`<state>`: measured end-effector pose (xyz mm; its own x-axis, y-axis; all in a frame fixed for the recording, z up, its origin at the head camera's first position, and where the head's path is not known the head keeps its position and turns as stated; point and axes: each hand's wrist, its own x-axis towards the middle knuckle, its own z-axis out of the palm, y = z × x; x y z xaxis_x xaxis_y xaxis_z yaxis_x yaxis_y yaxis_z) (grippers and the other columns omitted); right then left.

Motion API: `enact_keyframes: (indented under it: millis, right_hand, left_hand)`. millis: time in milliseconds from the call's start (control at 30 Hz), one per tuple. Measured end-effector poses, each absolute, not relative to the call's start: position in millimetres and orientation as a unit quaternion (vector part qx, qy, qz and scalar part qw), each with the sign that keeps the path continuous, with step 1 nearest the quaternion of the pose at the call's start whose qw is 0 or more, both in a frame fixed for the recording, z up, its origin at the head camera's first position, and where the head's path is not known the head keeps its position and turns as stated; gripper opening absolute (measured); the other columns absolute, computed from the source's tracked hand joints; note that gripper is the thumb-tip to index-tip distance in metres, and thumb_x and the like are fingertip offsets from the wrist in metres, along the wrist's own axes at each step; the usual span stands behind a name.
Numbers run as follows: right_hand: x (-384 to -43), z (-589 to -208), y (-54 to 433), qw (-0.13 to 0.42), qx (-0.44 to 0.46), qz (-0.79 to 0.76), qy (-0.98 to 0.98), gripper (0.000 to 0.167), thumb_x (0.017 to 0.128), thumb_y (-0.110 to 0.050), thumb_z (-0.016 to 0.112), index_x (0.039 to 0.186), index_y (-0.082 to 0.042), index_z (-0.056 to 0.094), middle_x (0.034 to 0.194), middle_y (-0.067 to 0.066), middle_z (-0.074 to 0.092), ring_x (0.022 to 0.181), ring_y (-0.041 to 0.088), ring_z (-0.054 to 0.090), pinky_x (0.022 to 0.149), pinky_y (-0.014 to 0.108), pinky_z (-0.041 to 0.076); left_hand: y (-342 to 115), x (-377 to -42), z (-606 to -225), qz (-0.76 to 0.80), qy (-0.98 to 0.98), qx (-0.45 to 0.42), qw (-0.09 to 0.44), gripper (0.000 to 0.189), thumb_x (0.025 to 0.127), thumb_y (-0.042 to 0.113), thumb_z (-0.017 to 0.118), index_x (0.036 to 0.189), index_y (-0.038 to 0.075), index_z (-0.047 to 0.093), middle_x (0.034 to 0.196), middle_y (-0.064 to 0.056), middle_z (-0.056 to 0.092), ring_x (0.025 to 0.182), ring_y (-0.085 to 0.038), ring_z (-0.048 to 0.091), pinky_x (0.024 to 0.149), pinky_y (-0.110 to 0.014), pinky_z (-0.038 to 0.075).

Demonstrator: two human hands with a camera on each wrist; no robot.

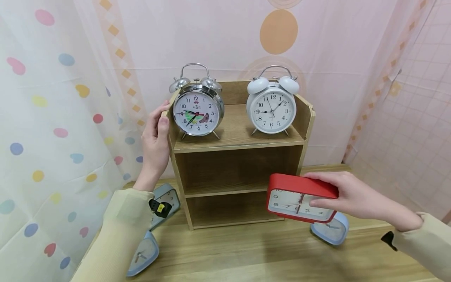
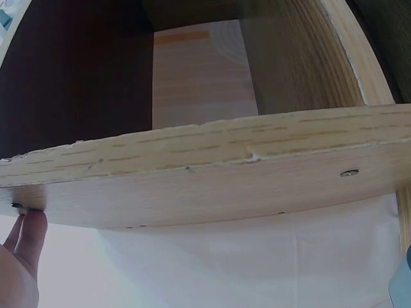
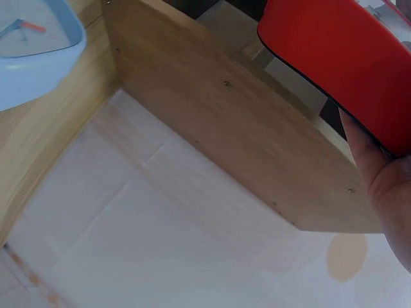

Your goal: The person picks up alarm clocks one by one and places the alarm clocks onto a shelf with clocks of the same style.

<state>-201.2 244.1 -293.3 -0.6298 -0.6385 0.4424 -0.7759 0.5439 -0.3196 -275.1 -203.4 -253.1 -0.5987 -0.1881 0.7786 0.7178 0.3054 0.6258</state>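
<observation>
The right grip (image 1: 356,197) pinches a red clock (image 1: 296,199) by one end: thumb across the front face, other fingers over the top and behind. The left grip (image 1: 155,143) rests against the upper left side panel of a wooden shelf unit (image 1: 239,147), fingers extended and pinching nothing.

Location: the red clock is held above the surface (image 1: 225,258), before the lower right part of the shelf unit, tilted down towards its gripped end. Contact with the unit cannot be determined.

Handling (estimated): light, stiff, smooth-cased and liable to slip. Treat the face cover as fragile. Preferred hold: across the case, front to back or top to bottom, thumb clear of the dial.

Materials: the red case appears to be plastic, a rounded rectangular block with a white dial. The shelf unit is wood-grained board with chipped edges and three levels. Its top level carries a shiny, metal-looking twin-bell clock (image 1: 199,111) and a white twin-bell clock (image 1: 272,111), both round on splayed legs. A pale-blue rounded clock (image 1: 331,231) lies on the wood-grained surface behind the red clock. A creased, spotted curtain (image 1: 70,121) hangs at left.
</observation>
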Motion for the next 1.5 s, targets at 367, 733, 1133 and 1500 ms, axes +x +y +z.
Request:
enact_keyframes:
  millis: [367, 733, 1133, 1500]
  right_hand:
    - [-204, -290, 225, 0.139, 0.421, 0.244, -0.862, 0.049, 0.085, -0.017, 0.088, 0.130, -0.019, 0.069, 0.101, -0.017, 0.073, 0.085, -0.005, 0.061, 0.072, 0.016, 0.054]
    - [-208, -289, 208, 0.141, 0.417, 0.240, -0.865, 0.053, 0.085, -0.017, 0.087, 0.134, -0.015, 0.068, 0.101, -0.014, 0.073, 0.085, -0.006, 0.060, 0.073, 0.019, 0.054]
    - [-210, -286, 194, 0.153, 0.438, 0.230, -0.855, 0.054, 0.085, -0.019, 0.088, 0.135, -0.017, 0.068, 0.101, -0.013, 0.074, 0.087, -0.004, 0.062, 0.075, 0.021, 0.056]
    - [-213, -284, 177, 0.156, 0.435, 0.215, -0.860, 0.053, 0.087, -0.021, 0.086, 0.136, -0.015, 0.067, 0.107, -0.009, 0.075, 0.091, 0.002, 0.064, 0.078, 0.025, 0.058]
  left_hand:
    - [-203, -275, -253, -0.562, -0.693, -0.197, 0.406, 0.039, 0.110, 0.021, 0.046, 0.143, 0.004, 0.057, 0.160, -0.011, 0.055, 0.154, -0.017, 0.047, 0.130, -0.030, 0.037]
    - [-203, -274, -253, -0.563, -0.695, -0.194, 0.403, 0.039, 0.110, 0.021, 0.046, 0.144, 0.005, 0.057, 0.160, -0.010, 0.055, 0.154, -0.016, 0.047, 0.130, -0.029, 0.037]
    - [-204, -273, -252, -0.561, -0.699, -0.192, 0.399, 0.039, 0.111, 0.022, 0.046, 0.144, 0.006, 0.057, 0.161, -0.006, 0.055, 0.154, -0.016, 0.047, 0.129, -0.029, 0.037]
    - [-204, -273, -252, -0.560, -0.699, -0.194, 0.400, 0.039, 0.111, 0.021, 0.046, 0.144, 0.006, 0.057, 0.160, -0.009, 0.055, 0.155, -0.016, 0.046, 0.130, -0.029, 0.037]
